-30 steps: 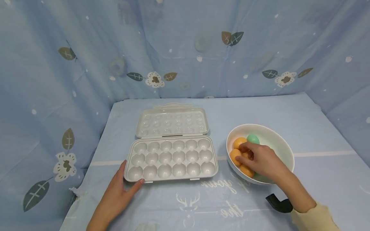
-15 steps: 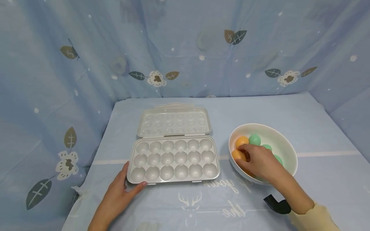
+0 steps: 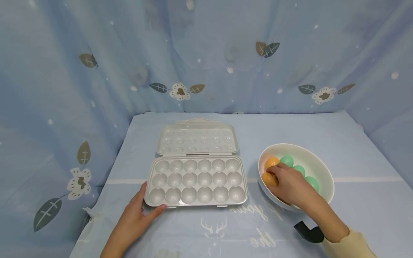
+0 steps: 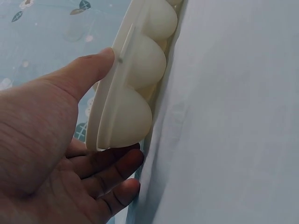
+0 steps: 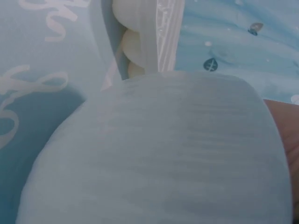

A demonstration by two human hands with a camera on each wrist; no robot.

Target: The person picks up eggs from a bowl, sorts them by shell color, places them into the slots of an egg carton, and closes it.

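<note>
My left hand (image 3: 130,218) holds the front left corner of a pale plastic egg box (image 3: 246,193), which lies open on the cloth. The thumb (image 4: 88,70) lies on its rim, with the fingers around the end in the left wrist view. My right hand (image 3: 293,184) reaches into a white bowl (image 3: 324,172). Its bent fingers touch an orange ball (image 3: 269,180); the thumb and fingertips are hidden, so a grip is unclear. Another orange ball (image 3: 271,162) and several green balls (image 3: 311,183) lie around it. In the right wrist view, the bowl's outer wall (image 5: 159,154) covers the fingers.
The egg box's lid (image 3: 198,139) is folded back behind the rows of hollows. A dark curved shape (image 3: 309,233) shows beside the right wrist. Blue patterned cloth (image 3: 213,222) covers the table, with a curtain (image 3: 209,46) behind and at the sides.
My right hand has sunk lower among the balls, and its thumb is now hidden. More green balls show. My left hand stays at the egg box; the view has shifted slightly.
</note>
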